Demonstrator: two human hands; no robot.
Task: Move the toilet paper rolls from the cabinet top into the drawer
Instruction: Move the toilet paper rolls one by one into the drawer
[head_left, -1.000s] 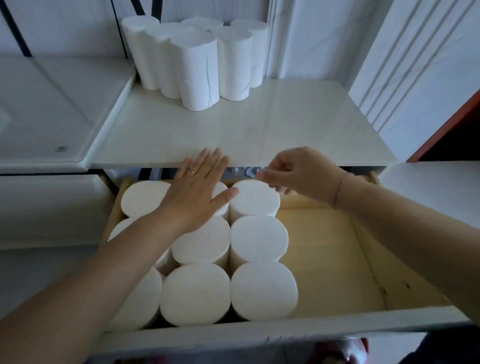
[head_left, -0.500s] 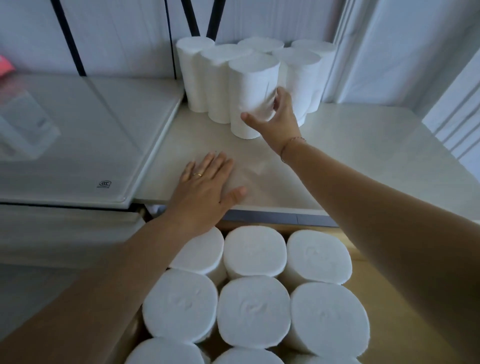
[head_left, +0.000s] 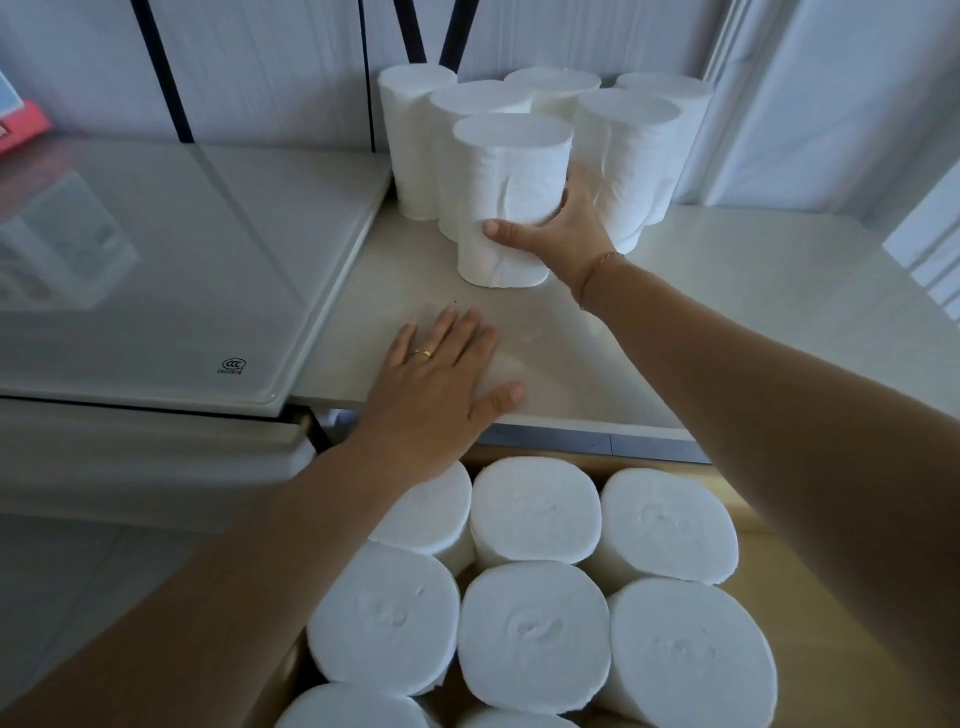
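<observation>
We have filled the drawer at lower frame with many rolls, while six wait upper centre on the cabinet top, our right hand fingers wrapping the front roll, left hand spread flat.

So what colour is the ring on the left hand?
Gold; the ring shows best in the head view.

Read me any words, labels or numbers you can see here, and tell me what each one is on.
"CCC": round mark on the glass panel, near its front corner.
Small line of characters under that mark: too small to read.
Red item at the left edge: print too blurred.
Toilet paper rolls: no text.
</observation>
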